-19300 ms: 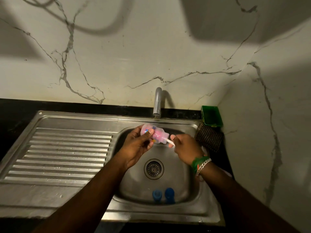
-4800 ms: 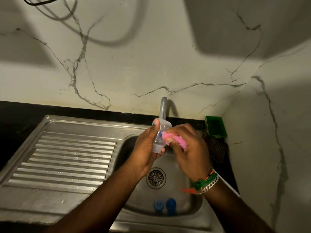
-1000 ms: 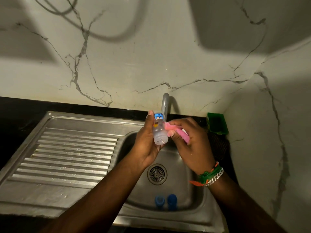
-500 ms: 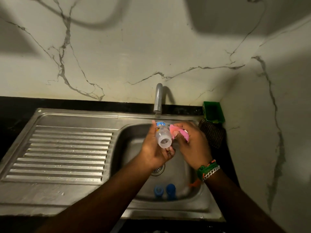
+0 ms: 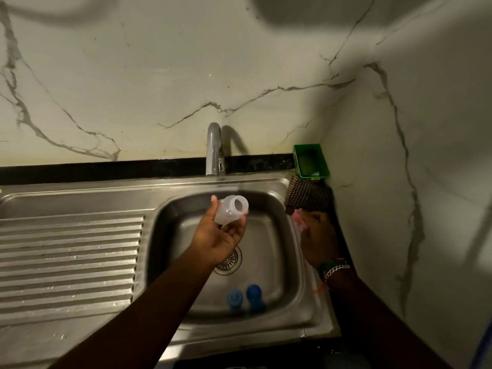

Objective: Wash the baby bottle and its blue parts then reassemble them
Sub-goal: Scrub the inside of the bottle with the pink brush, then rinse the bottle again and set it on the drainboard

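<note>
My left hand holds the clear baby bottle over the sink basin, its open neck tilted up and to the right. My right hand is at the basin's right rim and holds a pink sponge, blurred by motion, just below a dark scrubber. Two blue parts lie at the basin's near wall: a ring-like one on the left and a rounded cap on the right.
The tap stands behind the basin, above the bottle. A green tray sits in the back right corner with a dark woven scrubber in front of it. A ribbed drainboard lies left. The drain shows under my wrist.
My right hand has pulled away from the bottle, carrying the pink sponge to the basin's right rim. My left hand has tipped the bottle so its open neck faces up and right.
</note>
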A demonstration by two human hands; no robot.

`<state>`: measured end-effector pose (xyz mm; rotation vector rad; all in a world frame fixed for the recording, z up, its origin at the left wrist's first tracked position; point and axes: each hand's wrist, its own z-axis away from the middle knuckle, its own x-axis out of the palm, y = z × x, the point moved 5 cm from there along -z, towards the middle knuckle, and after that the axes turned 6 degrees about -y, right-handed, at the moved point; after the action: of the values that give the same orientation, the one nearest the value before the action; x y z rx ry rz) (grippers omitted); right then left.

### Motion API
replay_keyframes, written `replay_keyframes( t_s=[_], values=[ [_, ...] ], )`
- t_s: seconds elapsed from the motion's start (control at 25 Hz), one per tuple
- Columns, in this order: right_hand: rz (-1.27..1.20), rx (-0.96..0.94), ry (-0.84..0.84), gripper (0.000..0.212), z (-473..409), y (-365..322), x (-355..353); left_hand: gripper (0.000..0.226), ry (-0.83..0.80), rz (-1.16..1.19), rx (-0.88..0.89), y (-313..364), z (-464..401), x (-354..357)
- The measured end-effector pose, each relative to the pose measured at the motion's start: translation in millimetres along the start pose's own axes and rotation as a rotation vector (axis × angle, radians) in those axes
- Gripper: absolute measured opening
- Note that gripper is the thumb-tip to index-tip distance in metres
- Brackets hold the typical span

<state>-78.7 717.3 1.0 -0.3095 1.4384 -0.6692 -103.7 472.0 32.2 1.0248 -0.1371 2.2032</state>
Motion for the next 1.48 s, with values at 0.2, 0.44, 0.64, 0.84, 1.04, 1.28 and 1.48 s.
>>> replay_keyframes(
  t_s=[0.2, 0.44, 0.64, 0.84, 1.04, 1.28, 1.48],
  values=[
    [0.114, 0.042, 0.055, 0.058, -1, 54, 12, 0.06, 0.073, 0.09, 0.011, 2, -7, -10],
    [0.306, 0.1, 0.067, 0.062, 16, 53, 9, 0.064, 0.104, 0.119, 0.034, 12, -10, -23],
    [0.403, 0.107, 0.026, 0.064, 15, 48, 11, 0.065, 0.075, 0.128, 0.02, 14, -12, -21],
    [0.429, 0.054, 0.079, 0.059, 11, 29, 18, 0.068, 0.051, 0.128, 0.01, 19, -16, -22],
    [0.251, -0.195, 0.0, 0.056, -32, -48, 35, 0.066, 0.05, 0.185, 0.017, 28, -20, -18],
    [-0.022, -0.209, -0.404, 0.068, -101, -155, 77, 0.064, -0.018, 0.226, -0.003, 41, -23, -5],
    [0.267, -0.402, -0.463, 0.082, -132, -183, 88, 0.064, -0.015, 0.264, 0.011, 56, -27, -9]
  ],
)
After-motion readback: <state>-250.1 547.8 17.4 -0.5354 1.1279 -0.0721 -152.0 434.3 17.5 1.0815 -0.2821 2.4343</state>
